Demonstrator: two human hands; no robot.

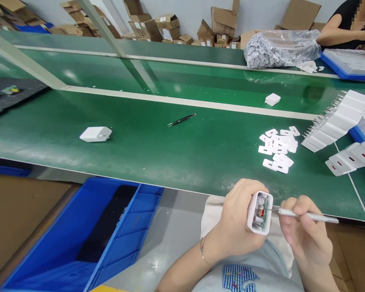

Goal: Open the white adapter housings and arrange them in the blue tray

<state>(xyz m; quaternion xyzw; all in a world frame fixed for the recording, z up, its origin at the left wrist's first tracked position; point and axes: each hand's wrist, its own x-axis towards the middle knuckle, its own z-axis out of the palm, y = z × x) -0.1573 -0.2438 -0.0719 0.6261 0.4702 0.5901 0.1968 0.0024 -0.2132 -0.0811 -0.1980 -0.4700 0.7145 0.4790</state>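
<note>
My left hand (235, 221) grips a white charger housing (259, 213) with its open end towards me, showing the circuit board inside. My right hand (304, 231) holds silver tweezers (304, 215) whose tip reaches into the open end of the housing. Both hands are near my lap, just below the front edge of the green belt (170, 150). On the belt beyond them lies a small heap of white cover plates (278, 150).
A closed white charger (95, 134) and black tweezers (181, 119) lie on the belt, another white charger (272, 99) farther back. Rows of white chargers (334, 121) stand at right. A blue crate (88, 239) sits at lower left. Another person (346, 24) sits by a plastic bag of parts (281, 48).
</note>
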